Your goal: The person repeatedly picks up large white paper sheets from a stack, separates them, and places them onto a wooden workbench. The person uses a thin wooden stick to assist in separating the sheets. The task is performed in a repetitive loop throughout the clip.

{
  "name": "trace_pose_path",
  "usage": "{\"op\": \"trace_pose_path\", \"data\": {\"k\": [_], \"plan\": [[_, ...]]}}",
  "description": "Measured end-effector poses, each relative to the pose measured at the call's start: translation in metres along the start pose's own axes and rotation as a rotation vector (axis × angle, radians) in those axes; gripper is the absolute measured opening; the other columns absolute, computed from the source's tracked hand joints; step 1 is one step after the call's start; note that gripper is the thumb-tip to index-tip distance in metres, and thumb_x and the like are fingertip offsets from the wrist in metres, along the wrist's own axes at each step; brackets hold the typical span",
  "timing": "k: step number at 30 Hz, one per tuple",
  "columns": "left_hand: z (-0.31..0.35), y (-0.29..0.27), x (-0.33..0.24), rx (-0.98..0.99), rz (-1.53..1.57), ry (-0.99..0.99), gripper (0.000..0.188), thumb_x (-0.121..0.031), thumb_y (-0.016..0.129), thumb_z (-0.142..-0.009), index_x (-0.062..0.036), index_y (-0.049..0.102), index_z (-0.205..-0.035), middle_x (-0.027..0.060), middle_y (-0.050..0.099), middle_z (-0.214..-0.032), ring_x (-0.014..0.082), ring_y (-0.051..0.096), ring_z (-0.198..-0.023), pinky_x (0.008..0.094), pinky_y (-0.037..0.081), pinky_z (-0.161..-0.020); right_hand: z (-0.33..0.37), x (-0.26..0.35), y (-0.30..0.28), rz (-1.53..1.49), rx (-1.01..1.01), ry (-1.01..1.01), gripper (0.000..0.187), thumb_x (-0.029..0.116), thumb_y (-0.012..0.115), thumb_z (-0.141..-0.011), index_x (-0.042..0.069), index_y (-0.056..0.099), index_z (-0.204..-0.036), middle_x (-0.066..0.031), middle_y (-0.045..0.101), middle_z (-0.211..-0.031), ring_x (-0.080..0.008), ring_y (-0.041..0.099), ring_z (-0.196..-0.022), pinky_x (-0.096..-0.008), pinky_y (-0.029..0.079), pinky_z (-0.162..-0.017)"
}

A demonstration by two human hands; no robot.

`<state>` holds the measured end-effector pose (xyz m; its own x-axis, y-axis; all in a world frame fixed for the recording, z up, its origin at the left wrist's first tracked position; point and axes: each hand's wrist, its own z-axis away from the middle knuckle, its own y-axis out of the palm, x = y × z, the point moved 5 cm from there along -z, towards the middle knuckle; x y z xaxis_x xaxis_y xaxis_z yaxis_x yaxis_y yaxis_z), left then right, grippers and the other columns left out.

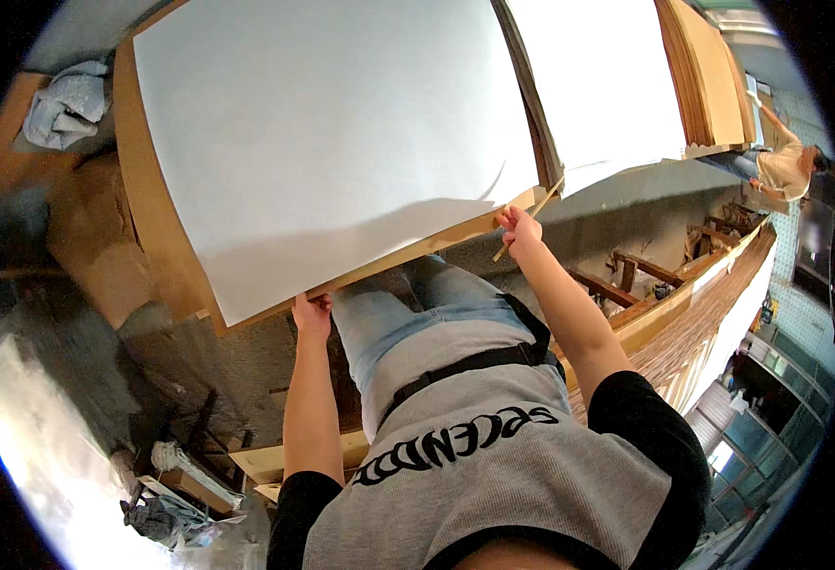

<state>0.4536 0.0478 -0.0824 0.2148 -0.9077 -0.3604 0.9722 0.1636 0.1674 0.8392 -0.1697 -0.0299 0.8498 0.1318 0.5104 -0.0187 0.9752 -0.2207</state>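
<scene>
A large white sheet (341,123) lies over a brown board (138,180) in front of me, its near edge running past my waist. My left hand (312,313) is closed at the sheet's near edge, toward its left corner; some fingertips are hidden there. My right hand (520,231) is at the sheet's near right corner, fingers pinched round a thin wooden stick (549,197). The stick slants up and right, its upper end close to the gap beside a second white sheet (607,85).
Brown stacked sheets (688,76) stand farther right, with another person (783,166) beyond. Behind me on the right runs a long stack of wood-toned sheets (712,313) on a timber frame. A crumpled grey cloth (68,104) lies far left; odds and ends (185,484) sit lower left.
</scene>
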Motion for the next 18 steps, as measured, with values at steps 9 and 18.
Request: {"op": "trace_pose_path", "data": {"k": [9, 18], "plan": [[0.004, 0.008, 0.006, -0.039, 0.080, 0.016, 0.029, -0.033, 0.044, -0.089, -0.0047, 0.046, -0.085, 0.0059, 0.045, -0.064, 0.0157, 0.045, -0.052, 0.0274, 0.033, -0.042, -0.061, 0.009, 0.000, -0.084, -0.018, 0.192, 0.026, 0.032, 0.050, -0.085, 0.007, 0.050, -0.078, -0.0014, 0.057, -0.071, -0.0068, 0.040, -0.043, -0.0170, 0.021, -0.032], [0.017, -0.026, 0.002, 0.082, 0.392, -0.016, 0.017, -0.022, 0.049, -0.080, -0.0056, 0.049, -0.084, 0.0067, 0.051, -0.076, 0.0213, 0.046, -0.057, 0.0316, 0.035, -0.049, -0.072, 0.020, -0.010, -0.037, 0.357, 0.125, 0.017, 0.027, 0.054, -0.084, 0.011, 0.050, -0.084, 0.0004, 0.056, -0.068, -0.0035, 0.053, -0.055, -0.0150, 0.022, -0.031]]}}
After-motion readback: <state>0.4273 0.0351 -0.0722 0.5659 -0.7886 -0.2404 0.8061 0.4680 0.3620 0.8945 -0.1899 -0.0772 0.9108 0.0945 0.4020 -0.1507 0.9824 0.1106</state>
